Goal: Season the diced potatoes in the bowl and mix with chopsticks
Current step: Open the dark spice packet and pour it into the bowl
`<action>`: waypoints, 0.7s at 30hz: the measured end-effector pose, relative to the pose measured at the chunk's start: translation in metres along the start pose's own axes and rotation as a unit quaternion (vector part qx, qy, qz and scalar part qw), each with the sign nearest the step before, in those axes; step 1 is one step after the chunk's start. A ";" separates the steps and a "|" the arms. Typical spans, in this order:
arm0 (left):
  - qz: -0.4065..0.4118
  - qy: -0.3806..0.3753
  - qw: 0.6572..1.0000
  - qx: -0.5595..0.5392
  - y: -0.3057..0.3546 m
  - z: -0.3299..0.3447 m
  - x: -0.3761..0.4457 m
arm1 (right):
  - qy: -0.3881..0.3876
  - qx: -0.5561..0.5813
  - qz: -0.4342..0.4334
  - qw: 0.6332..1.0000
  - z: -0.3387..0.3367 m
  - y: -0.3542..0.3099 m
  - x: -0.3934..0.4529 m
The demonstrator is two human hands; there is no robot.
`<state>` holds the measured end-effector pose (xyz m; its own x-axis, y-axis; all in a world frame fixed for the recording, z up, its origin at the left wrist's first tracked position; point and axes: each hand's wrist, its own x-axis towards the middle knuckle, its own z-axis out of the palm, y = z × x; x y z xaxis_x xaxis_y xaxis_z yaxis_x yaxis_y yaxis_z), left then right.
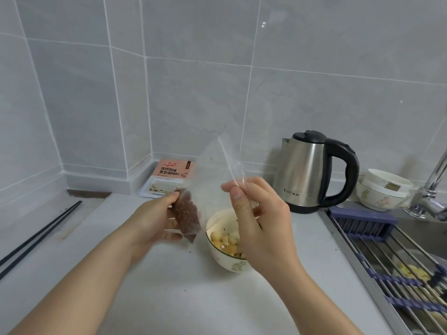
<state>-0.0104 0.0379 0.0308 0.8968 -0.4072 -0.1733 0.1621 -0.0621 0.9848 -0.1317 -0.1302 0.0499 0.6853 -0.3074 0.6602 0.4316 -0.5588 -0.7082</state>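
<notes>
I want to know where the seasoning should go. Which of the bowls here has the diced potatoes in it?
The bowl on the counter, just below the right hand, holds the yellow potato pieces. The stacked bowls beside the tap sit apart behind the kettle.

There is a single view, from a wide-angle camera worn on the person's head. It looks forward and down across the tabletop (169,298) toward the tiled wall corner (147,93) at the far edge, whose grout lines bow with the lens. The camera sits close: both forearms enter from the bottom edge and the hands, left (154,221) and right (258,221), fill the middle of the frame. The sink rack (399,267) along the tabletop's right edge is cut off by the frame.
</notes>
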 end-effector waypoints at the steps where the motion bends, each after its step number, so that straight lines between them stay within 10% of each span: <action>1: -0.003 -0.008 1.000 -0.028 0.003 0.000 -0.001 | -0.004 -0.021 -0.001 1.000 -0.006 0.002 0.004; 12: 0.029 -0.234 0.971 -0.042 -0.004 -0.005 -0.008 | 0.063 -0.015 0.039 0.997 -0.039 0.031 -0.008; 21: 0.178 -0.036 0.983 0.036 -0.003 -0.001 0.002 | 0.022 -0.040 0.035 0.998 -0.038 0.041 -0.008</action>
<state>-0.0086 0.0379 0.0277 0.8596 -0.4779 0.1806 -0.1880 0.0329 0.9816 -0.1419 -0.1796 0.0249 0.6847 -0.3814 0.6211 0.3342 -0.5930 -0.7325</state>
